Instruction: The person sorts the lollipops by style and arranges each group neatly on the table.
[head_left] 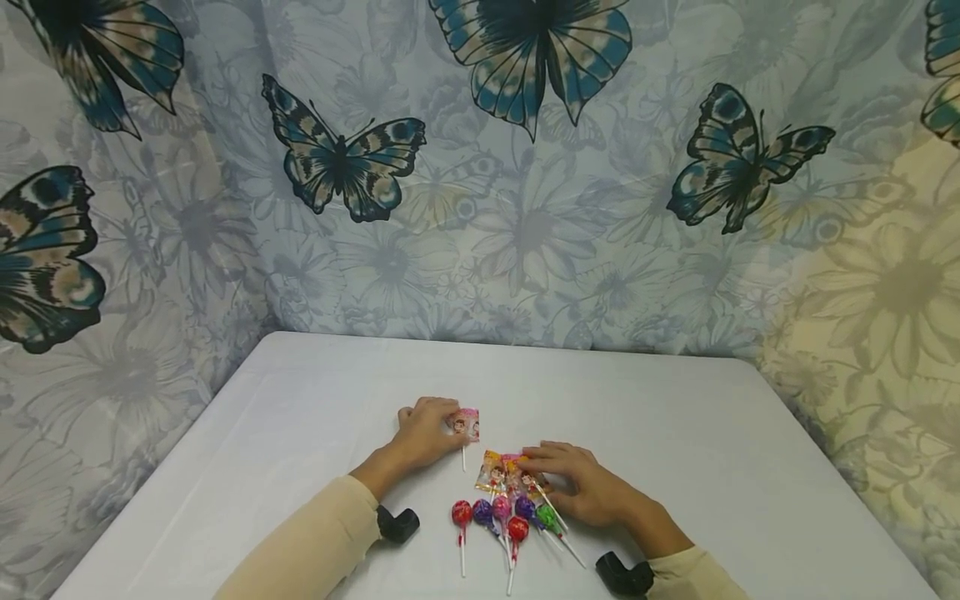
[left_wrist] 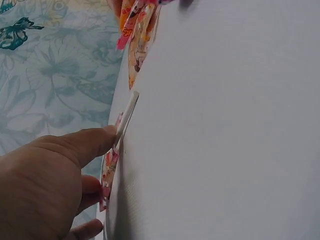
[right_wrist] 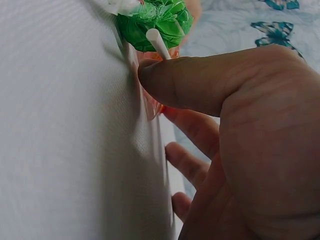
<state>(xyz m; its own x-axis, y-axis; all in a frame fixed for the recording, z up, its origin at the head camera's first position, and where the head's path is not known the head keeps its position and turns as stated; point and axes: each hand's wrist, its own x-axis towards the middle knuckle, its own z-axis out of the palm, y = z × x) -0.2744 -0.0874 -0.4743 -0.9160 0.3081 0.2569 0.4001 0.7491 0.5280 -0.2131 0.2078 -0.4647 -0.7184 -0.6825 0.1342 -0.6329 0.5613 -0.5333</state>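
Note:
At the table's middle, my left hand (head_left: 426,432) pinches a flat lollipop in a pink printed wrapper (head_left: 468,423). Its white stick (left_wrist: 128,117) runs past the thumb in the left wrist view. My right hand (head_left: 588,483) has its thumb and index finger at the edges of another flat wrapped lollipop (right_wrist: 149,102); part of that lollipop is hidden by the thumb. Beside it lies a flat lollipop in an orange wrapper (head_left: 491,472). Nearer the front is a group of round lollipops: red (head_left: 462,512), purple (head_left: 483,511), pink (head_left: 502,507) and green (head_left: 548,518).
The white table (head_left: 360,367) ends at a butterfly-printed cloth (head_left: 525,233) behind and at the sides. A second red lollipop (head_left: 517,528) lies at the front of the group, sticks pointing forward. Black wrist mounts (head_left: 397,525) sit close above the table.

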